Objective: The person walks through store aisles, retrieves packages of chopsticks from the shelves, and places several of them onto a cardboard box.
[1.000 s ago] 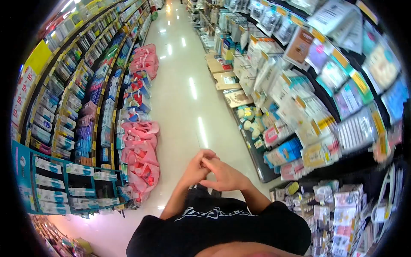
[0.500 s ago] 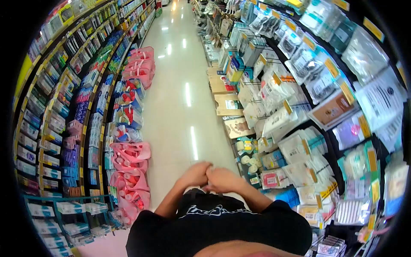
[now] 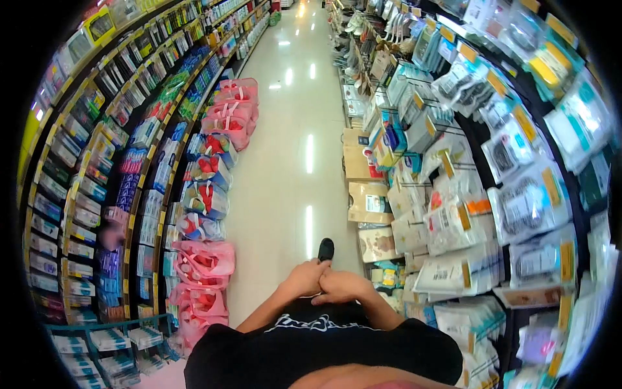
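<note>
My left hand point(image 3: 303, 279) and my right hand point(image 3: 341, 285) meet in front of the black shirt point(image 3: 330, 350), low in the middle of the view. Their fingers are pressed together and touch each other, and no object shows between them. Just beyond the hands a dark shoe point(image 3: 326, 249) shows on the pale, shiny floor point(image 3: 278, 214).
Shelves of boxed goods point(image 3: 152, 201) line the left side, with pink bags point(image 3: 202, 266) standing at their foot. Hanging packets point(image 3: 518, 201) fill the right side. Brown paper packages point(image 3: 369, 202) sit low along that edge. A teal rack point(image 3: 107, 330) stands at the lower left.
The view has moved forward along the aisle, and the shelves have shifted. A dark shoe has come into view beyond the hands. The hands stay together, now lower and closer to the shirt.
</note>
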The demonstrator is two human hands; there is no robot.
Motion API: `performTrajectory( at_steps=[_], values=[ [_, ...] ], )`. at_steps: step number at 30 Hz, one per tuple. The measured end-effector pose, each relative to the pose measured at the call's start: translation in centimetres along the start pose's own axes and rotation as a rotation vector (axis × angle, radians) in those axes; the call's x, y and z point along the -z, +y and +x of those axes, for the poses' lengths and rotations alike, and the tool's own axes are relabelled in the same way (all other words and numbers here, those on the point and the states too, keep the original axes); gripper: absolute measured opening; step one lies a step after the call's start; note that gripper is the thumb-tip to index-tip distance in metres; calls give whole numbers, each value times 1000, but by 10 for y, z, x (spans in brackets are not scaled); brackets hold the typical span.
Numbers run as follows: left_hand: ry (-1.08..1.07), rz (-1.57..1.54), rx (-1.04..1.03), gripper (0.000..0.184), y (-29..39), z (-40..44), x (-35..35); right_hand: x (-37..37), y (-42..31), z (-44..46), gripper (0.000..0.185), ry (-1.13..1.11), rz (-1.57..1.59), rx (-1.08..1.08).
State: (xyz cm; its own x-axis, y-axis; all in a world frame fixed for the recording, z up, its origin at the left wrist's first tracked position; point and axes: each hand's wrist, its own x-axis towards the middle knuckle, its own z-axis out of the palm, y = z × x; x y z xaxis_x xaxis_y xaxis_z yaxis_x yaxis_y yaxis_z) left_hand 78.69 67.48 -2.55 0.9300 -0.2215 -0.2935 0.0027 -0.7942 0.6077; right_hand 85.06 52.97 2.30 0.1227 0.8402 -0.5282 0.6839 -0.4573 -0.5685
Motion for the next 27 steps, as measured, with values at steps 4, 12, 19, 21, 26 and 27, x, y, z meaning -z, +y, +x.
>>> performTrajectory(
  at_steps=[4,12,19,21,26,27],
  values=[
    [-286,300,16,43,-14,82,50,87,53,32,57,-103,-34,65],
    [432,349,62,42,-50,217,197,272,137,99,50,290,-69,198],
    [259,-112,135,44,-128,284,219,363,164,167,56,-90,-44,239],
    [70,-267,252,46,-142,300,237,371,182,200,56,-147,-92,212],
    [-98,-287,86,39,-203,364,323,424,232,285,50,-118,30,361],
    [-56,-290,40,38,-219,379,341,440,245,302,49,-109,90,378]
  ],
)
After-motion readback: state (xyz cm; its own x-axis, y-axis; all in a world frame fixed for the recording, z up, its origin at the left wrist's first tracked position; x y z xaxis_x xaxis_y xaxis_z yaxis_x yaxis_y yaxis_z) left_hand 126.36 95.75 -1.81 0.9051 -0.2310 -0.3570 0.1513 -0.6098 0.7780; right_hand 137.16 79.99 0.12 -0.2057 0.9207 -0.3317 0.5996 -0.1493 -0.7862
